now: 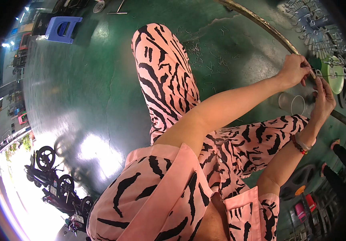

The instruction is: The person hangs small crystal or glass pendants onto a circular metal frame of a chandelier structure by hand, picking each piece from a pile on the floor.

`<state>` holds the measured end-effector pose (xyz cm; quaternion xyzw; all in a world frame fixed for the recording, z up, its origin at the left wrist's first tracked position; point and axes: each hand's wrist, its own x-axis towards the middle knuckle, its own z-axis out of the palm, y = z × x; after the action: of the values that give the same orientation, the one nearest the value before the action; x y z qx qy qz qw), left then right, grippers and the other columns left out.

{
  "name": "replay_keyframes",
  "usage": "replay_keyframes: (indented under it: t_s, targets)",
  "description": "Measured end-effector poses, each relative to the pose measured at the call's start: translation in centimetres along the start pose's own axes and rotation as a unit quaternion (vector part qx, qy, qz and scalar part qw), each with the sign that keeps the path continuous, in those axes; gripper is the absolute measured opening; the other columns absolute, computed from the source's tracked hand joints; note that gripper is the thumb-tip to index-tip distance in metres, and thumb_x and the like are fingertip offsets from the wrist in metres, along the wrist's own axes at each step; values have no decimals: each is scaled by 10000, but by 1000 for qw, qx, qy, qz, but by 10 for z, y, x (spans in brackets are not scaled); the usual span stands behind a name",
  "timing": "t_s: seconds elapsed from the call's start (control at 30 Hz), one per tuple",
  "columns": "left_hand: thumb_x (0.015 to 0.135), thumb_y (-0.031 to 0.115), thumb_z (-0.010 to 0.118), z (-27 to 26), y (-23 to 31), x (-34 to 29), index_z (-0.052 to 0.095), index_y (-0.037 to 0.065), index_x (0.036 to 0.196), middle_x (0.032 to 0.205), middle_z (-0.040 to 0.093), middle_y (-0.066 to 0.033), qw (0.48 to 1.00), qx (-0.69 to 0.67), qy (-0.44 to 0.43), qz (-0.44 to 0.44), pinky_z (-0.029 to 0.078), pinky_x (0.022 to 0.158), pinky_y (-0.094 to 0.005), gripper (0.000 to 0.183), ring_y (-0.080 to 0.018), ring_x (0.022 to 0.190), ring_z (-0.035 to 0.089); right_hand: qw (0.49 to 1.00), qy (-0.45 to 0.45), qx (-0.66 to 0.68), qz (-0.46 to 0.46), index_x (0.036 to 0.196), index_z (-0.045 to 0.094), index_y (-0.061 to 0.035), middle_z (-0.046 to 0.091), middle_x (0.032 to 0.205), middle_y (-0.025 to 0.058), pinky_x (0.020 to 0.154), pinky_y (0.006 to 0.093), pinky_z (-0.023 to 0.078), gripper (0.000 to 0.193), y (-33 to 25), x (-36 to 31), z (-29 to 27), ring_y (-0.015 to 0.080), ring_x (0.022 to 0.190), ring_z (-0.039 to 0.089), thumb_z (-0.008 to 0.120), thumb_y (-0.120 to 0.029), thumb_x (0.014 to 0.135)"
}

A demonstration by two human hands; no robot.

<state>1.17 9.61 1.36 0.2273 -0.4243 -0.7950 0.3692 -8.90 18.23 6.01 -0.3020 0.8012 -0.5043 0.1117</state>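
Note:
Both arms reach out to the upper right, toward a long worn bar that runs behind my hands. My left hand is closed, its fingertips pinched together at the bar on something small I cannot make out. Just beside it, my right hand has its thumb and fingers pressed together at the same spot. A bracelet of dark and red beads circles my right wrist. Past the bar stand many metal hooks in rows. A light green round basin sits right behind my fingers. Beneath my hands is a clear plastic cup.
Thin bent wire pieces lie scattered on the green floor. A blue plastic stool stands at the far left. Motorbikes are parked at the lower left. At the right are a dark reel and another person's legs.

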Motion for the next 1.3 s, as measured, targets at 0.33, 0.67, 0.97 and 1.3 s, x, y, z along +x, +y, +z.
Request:
replay_keyframes:
  t_s: [0.33,0.67,0.97,1.3]
  targets:
    - [820,59,597,7,16,0,632,-48,840,671,630,-103,989,116,-75,50,479,489,-269,115,-134,545,607,998,-35,6,-50,928,678,7,637,786,-4,594,187,404,156,-6,-3,-12,42,700,529,657,-107,824]
    - [855,8,563,-1,1,-6,580,-10,900,727,604,-71,955,205,-96,190,461,520,-255,52,-121,548,574,971,-113,-125,-169,840,647,46,603,744,91,595,273,441,152,-36,0,-21,161,623,567,697,-22,713]
    - [860,39,570,-19,-7,19,598,-2,888,771,606,-52,970,157,-166,78,479,526,-257,57,-104,645,579,982,-124,-122,-76,806,669,40,620,585,119,526,274,462,180,-42,11,-4,153,527,606,671,-128,741]
    - [817,109,642,-53,13,74,424,-40,1243,1147,552,-103,979,-41,-110,-166,459,868,-366,502,-210,1046,534,971,-39,-198,-131,749,687,-26,620,694,188,629,396,485,207,-41,48,32,351,672,614,727,-202,646]
